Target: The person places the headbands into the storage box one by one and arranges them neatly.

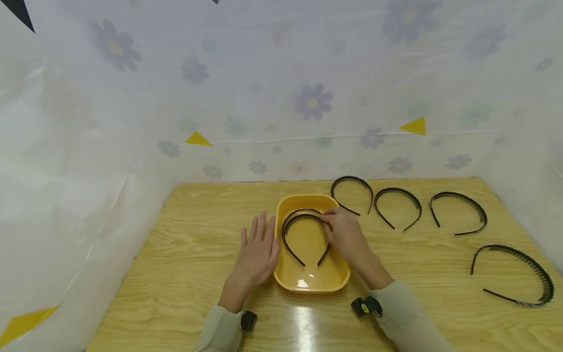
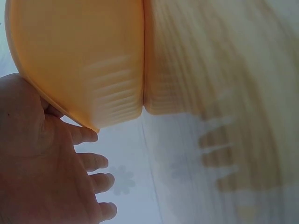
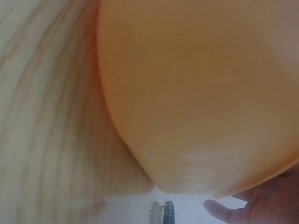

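Observation:
A yellow plastic tray (image 1: 286,281) with rounded corners stands on the table. Inside it lie black toothed headbands (image 1: 290,248), apparently two, overlapping with their open ends toward me. My right hand (image 1: 349,239) reaches over the tray's right rim and pinches a headband at the upper right of its arch; the fingertips partly hide it. Along the left rim, my left hand (image 1: 256,255) lies with straight fingers against the outside of the tray. The left wrist view shows those fingers (image 2: 96,162) spread beside the tray wall (image 2: 107,70).
Several more black headbands lie apart on the wooden table (image 1: 198,244): one (image 1: 352,178) behind the tray's right corner, another (image 1: 398,189) beside it, one (image 1: 477,208) farther right, one (image 1: 547,283) near the right edge. A flower-patterned sheet (image 1: 264,98) hangs behind.

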{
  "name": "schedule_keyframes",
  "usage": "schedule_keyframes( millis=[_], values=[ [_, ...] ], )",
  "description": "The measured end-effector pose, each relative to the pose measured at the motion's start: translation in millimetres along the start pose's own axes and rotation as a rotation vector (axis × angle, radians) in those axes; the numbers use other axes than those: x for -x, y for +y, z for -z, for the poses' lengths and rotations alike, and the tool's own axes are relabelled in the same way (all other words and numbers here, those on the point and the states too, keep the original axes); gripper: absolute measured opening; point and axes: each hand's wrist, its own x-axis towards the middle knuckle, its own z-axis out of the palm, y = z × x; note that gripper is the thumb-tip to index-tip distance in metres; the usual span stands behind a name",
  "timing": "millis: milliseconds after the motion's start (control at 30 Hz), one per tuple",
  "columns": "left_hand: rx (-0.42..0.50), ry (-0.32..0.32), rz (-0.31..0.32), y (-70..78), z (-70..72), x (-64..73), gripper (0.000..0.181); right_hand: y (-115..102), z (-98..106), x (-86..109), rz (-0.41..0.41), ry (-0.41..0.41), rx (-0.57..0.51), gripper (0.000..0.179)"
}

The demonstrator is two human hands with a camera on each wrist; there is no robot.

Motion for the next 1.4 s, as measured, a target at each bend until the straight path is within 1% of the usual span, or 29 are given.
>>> schedule_keyframes(
  millis=[100, 267, 600, 800, 1067, 1233, 1400],
  values=[
    [0.001, 0.001, 0.004, -1.1, -0.5, 0.9, 0.059, -0.3, -4.0, -2.1, 0.02, -0.005, 0.009, 0.016],
    [0.007, 0.001, 0.006, -1.9, -1.1, 2.7, 0.058, -2.2, -5.8, -1.5, 0.023, 0.0, 0.0, 0.017],
    [0.005, -0.004, 0.005, -0.2, -1.0, 2.0, 0.058, -2.3, -8.0, -0.6, 0.061, 0.02, 0.048, 0.017],
    [0.004, -0.009, 0.01, -0.3, 0.7, 1.8, 0.058, -0.5, -9.7, -2.2, 0.096, 0.012, 0.136, 0.016],
    [0.002, -0.018, 0.009, -0.4, -0.2, 0.2, 0.058, 0.6, -11.9, -0.6, 0.12, -0.031, 0.255, 0.019],
    [0.006, -0.01, 0.004, -0.4, -0.6, -0.5, 0.058, 1.4, -13.7, -0.2, 0.125, -0.056, 0.276, 0.018],
    [0.001, 0.0, -0.004, -0.9, -0.6, -1.4, 0.058, 2.4, -16.0, -1.0, 0.141, -0.055, 0.284, 0.013]
  ],
)
